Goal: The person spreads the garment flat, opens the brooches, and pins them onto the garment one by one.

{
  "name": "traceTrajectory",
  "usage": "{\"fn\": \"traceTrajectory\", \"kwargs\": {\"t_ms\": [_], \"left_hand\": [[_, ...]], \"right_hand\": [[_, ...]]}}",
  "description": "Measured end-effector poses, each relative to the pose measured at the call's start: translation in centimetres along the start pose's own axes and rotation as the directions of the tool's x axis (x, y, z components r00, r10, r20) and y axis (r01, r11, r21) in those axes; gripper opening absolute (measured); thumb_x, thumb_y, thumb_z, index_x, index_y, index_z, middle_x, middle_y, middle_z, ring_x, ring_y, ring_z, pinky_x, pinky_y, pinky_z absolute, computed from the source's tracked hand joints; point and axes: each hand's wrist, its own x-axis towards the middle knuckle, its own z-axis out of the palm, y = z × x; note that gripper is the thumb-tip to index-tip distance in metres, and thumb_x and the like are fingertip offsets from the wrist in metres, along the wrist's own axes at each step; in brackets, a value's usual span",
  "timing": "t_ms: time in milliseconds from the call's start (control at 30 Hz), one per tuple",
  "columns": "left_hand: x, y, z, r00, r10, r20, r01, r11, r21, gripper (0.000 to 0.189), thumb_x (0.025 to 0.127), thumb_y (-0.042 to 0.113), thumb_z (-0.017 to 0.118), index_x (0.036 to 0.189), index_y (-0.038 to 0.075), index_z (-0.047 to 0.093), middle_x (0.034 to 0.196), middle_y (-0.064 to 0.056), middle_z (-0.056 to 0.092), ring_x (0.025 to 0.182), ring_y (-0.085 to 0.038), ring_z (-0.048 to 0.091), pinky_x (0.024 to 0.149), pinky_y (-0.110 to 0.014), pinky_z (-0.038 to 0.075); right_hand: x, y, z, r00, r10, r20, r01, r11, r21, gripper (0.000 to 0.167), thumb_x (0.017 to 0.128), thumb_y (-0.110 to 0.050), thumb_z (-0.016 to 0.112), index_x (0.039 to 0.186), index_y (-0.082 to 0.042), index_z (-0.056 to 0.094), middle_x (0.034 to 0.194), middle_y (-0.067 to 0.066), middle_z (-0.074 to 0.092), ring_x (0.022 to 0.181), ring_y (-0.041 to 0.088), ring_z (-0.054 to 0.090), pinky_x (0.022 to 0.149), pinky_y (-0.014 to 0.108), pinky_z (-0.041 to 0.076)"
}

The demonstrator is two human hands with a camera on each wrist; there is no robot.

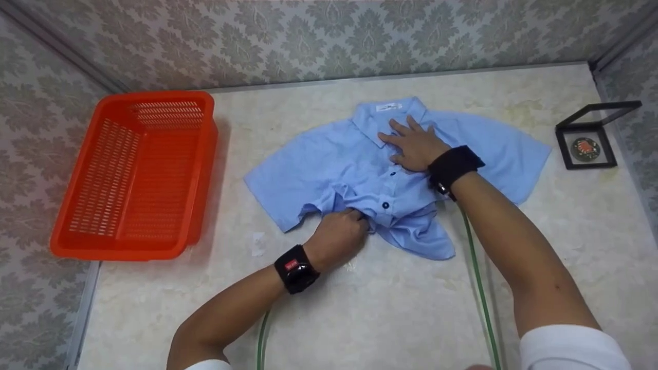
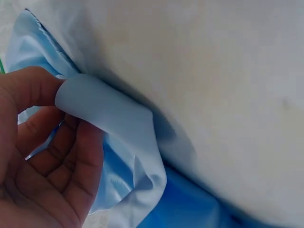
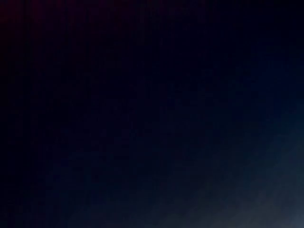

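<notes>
A light blue short-sleeved shirt [image 1: 329, 149] lies on the table, collar toward the back wall and sleeves spread to both sides. Its lower part is bunched and folded near the front. At that bunched hem my left hand [image 1: 339, 239] pinches the cloth; in the left wrist view the thumb and fingers of the left hand [image 2: 52, 156] hold a folded edge of the shirt [image 2: 114, 107]. My right hand [image 1: 419, 146] rests flat with spread fingers on the shirt's chest, just below the collar. The right wrist view is almost wholly dark.
An orange plastic basket [image 1: 198, 205] stands on the left of the table [image 1: 411, 318]. At the far right is a small black frame [image 1: 568, 154] with a round piece inside. Green cables [image 1: 478, 277] run from both wrist bands toward the front. A patterned wall [image 1: 329, 46] closes off the back.
</notes>
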Motion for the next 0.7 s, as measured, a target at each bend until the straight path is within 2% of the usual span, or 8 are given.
{"fn": "traceTrajectory", "kwargs": {"t_ms": [200,400,567,700], "left_hand": [[-1.3,1.0,-0.7,0.999,0.035,0.041,-0.031,0.997,-0.076,0.005,0.082,0.006,0.071,0.079,0.01,0.073,0.078,0.001,0.065,0.071,-0.016,0.064,0.058,-0.034,0.051],[-2.9,1.8,-1.2,0.992,0.087,0.087,-0.075,0.989,-0.126,0.008,0.082,0.005,0.073,0.077,0.012,0.074,0.073,0.004,0.062,0.067,-0.012,0.061,0.056,-0.029,0.046],[-4.0,2.1,-1.7,0.972,0.18,0.149,-0.144,0.964,-0.224,0.014,0.084,0.006,0.073,0.09,0.016,0.08,0.082,0.006,0.07,0.075,-0.008,0.065,0.067,-0.024,0.05],[-4.8,2.2,-1.9,0.962,0.215,0.171,-0.161,0.946,-0.282,0.017,0.083,0.005,0.073,0.094,0.016,0.08,0.088,0.007,0.072,0.081,-0.006,0.067,0.072,-0.022,0.051]], "right_hand": [[0.3,0.1,-0.2,1.0,0.008,-0.003,-0.008,1.0,0.003,0.061,0.105,-0.031,0.05,0.16,-0.018,0.028,0.167,0.018,0.011,0.149,0.052,0.0,0.106,0.08,0.009],[0.6,0.4,-0.6,1.0,0.013,0.017,-0.014,1.0,0.016,0.061,0.105,-0.031,0.049,0.161,-0.018,0.026,0.167,0.019,0.008,0.149,0.052,-0.002,0.106,0.08,0.007],[0.9,0.6,-1.0,0.999,0.02,0.045,-0.021,0.999,0.026,0.062,0.106,-0.032,0.048,0.161,-0.018,0.023,0.167,0.019,0.005,0.148,0.051,-0.005,0.106,0.08,0.006],[1.1,0.7,-1.3,0.998,0.03,0.054,-0.031,0.999,0.015,0.062,0.106,-0.032,0.047,0.162,-0.019,0.022,0.167,0.019,0.004,0.149,0.051,-0.005,0.106,0.08,0.005]]}}
